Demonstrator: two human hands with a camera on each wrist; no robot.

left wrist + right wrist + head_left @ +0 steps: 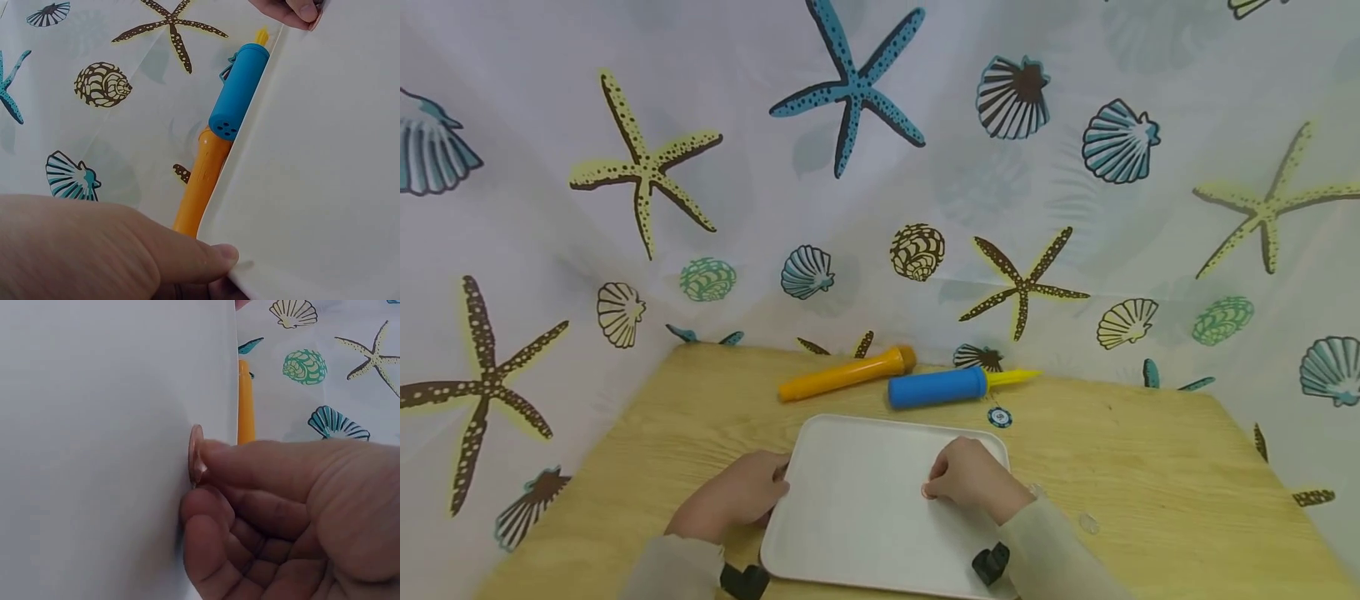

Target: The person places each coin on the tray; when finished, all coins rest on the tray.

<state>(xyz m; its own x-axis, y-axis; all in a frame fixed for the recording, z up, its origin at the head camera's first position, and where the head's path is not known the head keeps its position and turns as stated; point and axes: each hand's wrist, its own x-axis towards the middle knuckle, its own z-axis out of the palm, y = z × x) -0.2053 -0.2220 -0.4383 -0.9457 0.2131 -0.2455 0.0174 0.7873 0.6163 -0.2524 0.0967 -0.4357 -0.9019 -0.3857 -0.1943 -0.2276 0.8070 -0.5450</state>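
Note:
A white tray (857,500) with rounded corners lies on the wooden table in the head view. My left hand (733,492) grips its left edge; the left wrist view shows the thumb (206,259) on top of the rim and fingers underneath. Over the right part of the tray, my right hand (966,475) pinches a small copper-coloured coin (195,447) between thumb and fingers. The coin stands on edge against the tray's white surface in the right wrist view, its lower part hidden by fingertips.
Behind the tray lie an orange stick with a rounded head (846,375) and a blue hand pump (936,388) with a yellow nozzle. A dark blue and white chip (999,417) sits near the pump. Right of the tray is a clear disc (1088,523). A shell-patterned cloth (880,208) hangs behind.

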